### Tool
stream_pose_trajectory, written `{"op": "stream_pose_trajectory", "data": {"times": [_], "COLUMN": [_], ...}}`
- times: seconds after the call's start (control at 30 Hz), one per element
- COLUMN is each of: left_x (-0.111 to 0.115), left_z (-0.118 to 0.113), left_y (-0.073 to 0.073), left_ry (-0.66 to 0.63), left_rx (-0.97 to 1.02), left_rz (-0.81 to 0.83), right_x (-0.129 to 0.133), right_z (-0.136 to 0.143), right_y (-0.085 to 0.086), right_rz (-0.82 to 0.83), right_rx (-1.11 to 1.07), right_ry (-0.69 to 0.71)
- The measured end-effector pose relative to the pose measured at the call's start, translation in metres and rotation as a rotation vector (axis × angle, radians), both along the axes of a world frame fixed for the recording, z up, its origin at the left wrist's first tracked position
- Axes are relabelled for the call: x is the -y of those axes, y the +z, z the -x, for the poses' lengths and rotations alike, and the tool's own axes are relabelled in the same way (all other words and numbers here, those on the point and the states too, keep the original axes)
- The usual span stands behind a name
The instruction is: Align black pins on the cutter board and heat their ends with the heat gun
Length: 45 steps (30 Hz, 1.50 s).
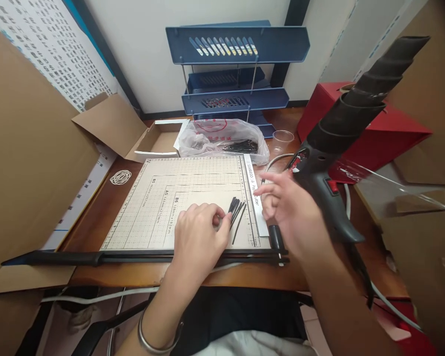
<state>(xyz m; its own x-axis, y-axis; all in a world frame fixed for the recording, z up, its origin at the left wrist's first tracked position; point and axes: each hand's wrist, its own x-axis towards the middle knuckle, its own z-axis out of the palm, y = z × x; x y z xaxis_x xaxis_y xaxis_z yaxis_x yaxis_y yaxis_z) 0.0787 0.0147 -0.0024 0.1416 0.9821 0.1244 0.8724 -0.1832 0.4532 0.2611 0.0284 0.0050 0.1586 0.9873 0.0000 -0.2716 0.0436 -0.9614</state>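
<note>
A cream paper cutter board (141, 212) with printed size lines lies on the wooden desk. On its right part rests a small bundle of thin black strips (237, 210), with one strip lying apart beside it. My left hand (200, 232) is at the left side of the bundle, fingers curled and thumb near the strips; what its fingertips hold, if anything, is hidden. Over the board's right edge is my right hand (285, 207), raised, its fingers apart and nothing visible between them. Behind the board a clear plastic bag (222, 138) holds more black strips (241, 147).
A black heat gun (330, 163) stands upright at the right, before a red box (389, 123). Behind are an open cardboard box (163, 138), a clear cup (282, 141) and a blue rack (237, 47). The cutter's black handle (66, 258) runs along the front left.
</note>
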Motion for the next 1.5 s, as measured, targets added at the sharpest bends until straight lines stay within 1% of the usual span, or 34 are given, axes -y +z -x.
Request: {"op": "stream_pose_trajectory", "data": {"times": [0.03, 0.07, 0.1, 0.13, 0.2, 0.27, 0.33, 0.4, 0.57, 0.73, 0.9, 1.03, 1.23, 1.4, 1.5], "left_x": [0.0, 0.0, -0.001, -0.001, -0.002, -0.003, -0.005, -0.007, -0.01, -0.013, -0.009, -0.01, -0.028, -0.046, -0.052], "left_z": [0.0, 0.001, 0.001, 0.001, 0.003, 0.006, 0.008, 0.01, 0.009, 0.011, 0.009, 0.011, 0.017, 0.009, 0.004], "left_y": [0.0, -0.001, -0.001, -0.001, -0.002, -0.001, -0.001, 0.001, 0.005, 0.013, 0.025, 0.029, 0.037, 0.045, 0.044], "left_ry": [0.002, 0.002, -0.001, -0.001, 0.007, 0.024, 0.033, 0.02, -0.025, -0.027, -0.128, -0.182, -0.292, -0.465, -0.512], "left_rx": [0.005, 0.012, 0.022, 0.031, 0.042, 0.045, 0.039, 0.022, -0.074, -0.134, -0.225, -0.339, -0.509, -0.726, -0.776], "left_rz": [-0.001, 0.0, 0.001, 0.003, 0.007, 0.009, 0.013, 0.019, 0.03, 0.039, 0.059, 0.067, 0.103, 0.119, 0.105], "right_x": [0.009, 0.017, 0.023, 0.029, 0.035, 0.037, 0.038, 0.038, 0.038, 0.038, 0.038, 0.039, 0.041, 0.041, 0.041], "right_z": [0.007, 0.012, 0.015, 0.018, 0.019, 0.019, 0.02, 0.021, 0.023, 0.02, 0.019, 0.018, 0.018, 0.017, 0.017], "right_y": [-0.006, -0.012, -0.019, -0.025, -0.035, -0.041, -0.044, -0.045, -0.047, -0.048, -0.049, -0.05, -0.051, -0.049, -0.049], "right_rz": [-0.041, -0.105, -0.167, -0.198, -0.237, -0.248, -0.247, -0.239, -0.273, -0.286, -0.274, -0.304, -0.348, -0.355, -0.35], "right_rx": [0.281, 0.537, 0.731, 0.863, 1.015, 1.091, 1.157, 1.212, 1.241, 1.193, 1.153, 1.139, 1.127, 1.097, 1.077], "right_ry": [-0.073, -0.11, -0.132, -0.13, -0.127, -0.155, -0.188, -0.186, -0.121, -0.132, -0.126, -0.149, -0.179, -0.2, -0.203]}}
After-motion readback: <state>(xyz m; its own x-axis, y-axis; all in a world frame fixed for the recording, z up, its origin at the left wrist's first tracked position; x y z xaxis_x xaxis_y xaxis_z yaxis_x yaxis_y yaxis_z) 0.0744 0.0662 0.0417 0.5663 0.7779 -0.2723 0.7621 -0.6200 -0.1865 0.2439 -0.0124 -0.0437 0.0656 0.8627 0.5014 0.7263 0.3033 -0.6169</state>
